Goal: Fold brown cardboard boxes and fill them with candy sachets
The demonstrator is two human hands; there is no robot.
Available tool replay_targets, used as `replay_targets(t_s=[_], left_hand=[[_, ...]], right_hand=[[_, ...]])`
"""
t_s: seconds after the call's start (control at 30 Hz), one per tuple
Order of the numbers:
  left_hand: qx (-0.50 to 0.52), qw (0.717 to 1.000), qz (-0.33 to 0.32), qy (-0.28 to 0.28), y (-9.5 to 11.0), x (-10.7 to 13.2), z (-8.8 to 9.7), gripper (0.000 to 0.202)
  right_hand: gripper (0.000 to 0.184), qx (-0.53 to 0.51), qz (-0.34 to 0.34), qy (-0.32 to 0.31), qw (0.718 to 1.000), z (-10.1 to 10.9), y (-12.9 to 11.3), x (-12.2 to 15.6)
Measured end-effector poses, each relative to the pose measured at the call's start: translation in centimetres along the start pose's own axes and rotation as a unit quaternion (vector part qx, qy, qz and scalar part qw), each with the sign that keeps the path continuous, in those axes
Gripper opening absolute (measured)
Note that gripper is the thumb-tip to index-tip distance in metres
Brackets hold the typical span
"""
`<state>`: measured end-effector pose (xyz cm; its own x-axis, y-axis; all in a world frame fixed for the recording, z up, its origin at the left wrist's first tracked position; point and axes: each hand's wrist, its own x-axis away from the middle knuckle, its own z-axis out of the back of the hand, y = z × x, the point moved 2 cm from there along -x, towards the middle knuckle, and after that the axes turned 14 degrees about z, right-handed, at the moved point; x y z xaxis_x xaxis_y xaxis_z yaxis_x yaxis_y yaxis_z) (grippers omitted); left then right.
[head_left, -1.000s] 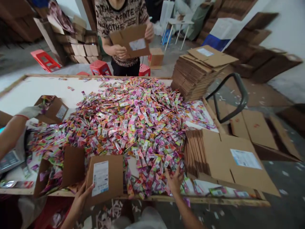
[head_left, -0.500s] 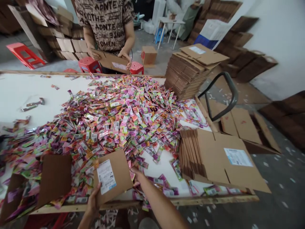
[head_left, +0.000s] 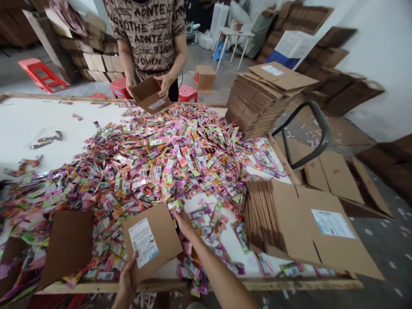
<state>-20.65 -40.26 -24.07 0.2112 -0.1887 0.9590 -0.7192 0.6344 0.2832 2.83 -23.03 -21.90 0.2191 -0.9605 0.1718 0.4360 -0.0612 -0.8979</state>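
While the small labelled box (head_left: 151, 242) sits tilted at the near edge of the table (head_left: 28, 120), my left hand (head_left: 126, 281) grips its lower corner from below, fingers curled round the cardboard, thumb near the white label. My right hand (head_left: 183, 219) lies at the box's right edge, fingers partly spread and flat among the packets; whether it pinches any of them I cannot tell, since the box hides the fingertips.

My worry is the overhang. The box's lower corner pokes past the table edge, held at that one corner only, so a loose grip could let it tip off toward the floor. Packets just right of the box already hang over the same edge, and a careless sweep of my right hand could push them down.

The heap of bright packets (head_left: 161, 159) spreads beyond the box, across the table's middle. Left of the box lies a brown flap (head_left: 69, 242); right of it, a stack of flattened cartons (head_left: 299, 223). Across the table from the box, another person holds an open carton (head_left: 148, 95) in both hands.
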Motion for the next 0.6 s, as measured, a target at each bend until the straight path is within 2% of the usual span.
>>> replay_targets(t_s=[0.07,0.1,0.17,0.23,0.3,0.37,0.43,0.47,0.5,0.6], left_hand=[[-0.009,1.000,0.001,-0.001,0.1,0.2,-0.2,0.050],[-0.009,1.000,0.001,0.000,0.2,0.3,-0.2,0.052],[-0.004,1.000,0.005,0.004,0.4,0.6,-0.3,0.057],[-0.005,1.000,0.007,0.005,0.6,0.9,-0.3,0.060],[-0.014,1.000,0.011,-0.001,0.8,1.0,-0.3,0.063],[-0.017,1.000,0.012,-0.008,0.8,1.1,-0.4,0.062],[-0.017,1.000,0.008,-0.014,0.7,1.0,-0.5,0.060],[-0.017,1.000,0.006,-0.015,0.7,1.1,-0.5,0.059],[-0.018,1.000,0.009,-0.017,0.7,1.1,-0.6,0.059],[-0.023,0.999,0.022,-0.020,1.2,1.6,-0.7,0.059]], right_hand=[[0.077,-0.101,0.001,-0.076,0.992,-3.7,-1.1,2.2],[0.084,-0.161,-0.008,-0.115,0.980,-4.7,-1.4,3.0],[0.089,-0.225,-0.017,-0.160,0.961,-4.4,-1.6,3.9],[0.078,-0.193,-0.009,-0.139,0.971,-1.4,-0.7,4.2],[0.066,-0.129,0.000,-0.072,0.989,3.3,1.1,4.4],[0.067,-0.072,-0.031,0.025,0.997,7.6,3.5,5.0],[0.071,0.019,-0.097,0.136,0.986,9.8,5.4,5.8],[0.072,0.045,-0.119,0.157,0.979,9.5,5.8,6.0],[0.072,0.050,-0.128,0.150,0.979,8.4,5.8,6.1],[0.069,-0.037,-0.084,0.025,0.995,1.7,3.1,5.6]])
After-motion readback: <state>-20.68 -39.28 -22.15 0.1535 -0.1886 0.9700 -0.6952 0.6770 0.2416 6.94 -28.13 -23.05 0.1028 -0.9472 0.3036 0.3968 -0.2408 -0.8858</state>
